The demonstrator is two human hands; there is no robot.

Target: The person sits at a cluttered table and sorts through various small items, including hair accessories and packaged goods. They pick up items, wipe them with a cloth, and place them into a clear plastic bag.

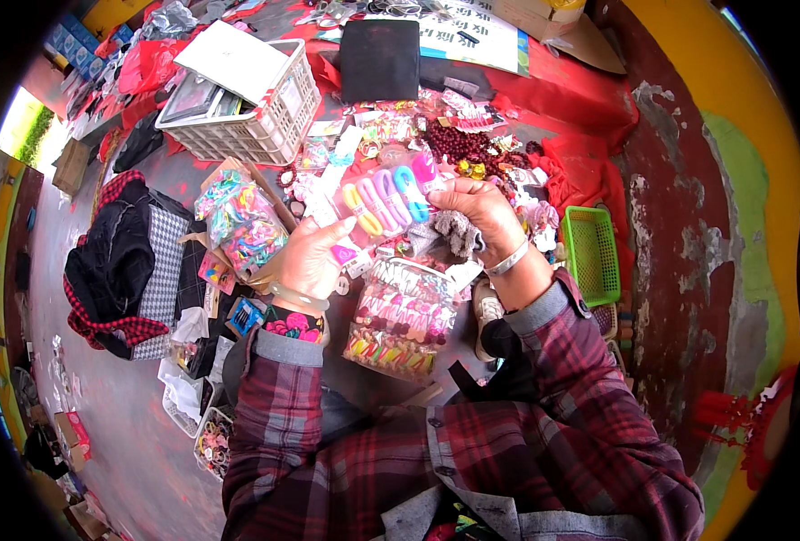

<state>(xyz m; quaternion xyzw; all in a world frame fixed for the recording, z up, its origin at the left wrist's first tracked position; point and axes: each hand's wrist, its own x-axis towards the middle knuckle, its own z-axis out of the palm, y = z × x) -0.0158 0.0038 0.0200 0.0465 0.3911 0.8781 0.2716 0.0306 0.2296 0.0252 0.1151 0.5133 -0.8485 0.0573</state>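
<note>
Between my two hands is a clear pack of thick hair ties (384,200) in yellow, purple, blue and pink. My left hand (308,257) pinches its lower left end, with the thumb on top. At the upper right end, my right hand (484,215) grips the pack near the pink part. Below it stands a clear zip bag (400,316) filled with rows of small colourful hair accessories. Grey fuzzy cloth items (450,236) lie just under my right hand.
A box of bagged colourful bands (242,221) is at the left. Farther back are a white crate (278,122) and a black flat case (380,59). Dark red beads (463,144) heap beyond my hands, and a green basket (591,255) is at the right.
</note>
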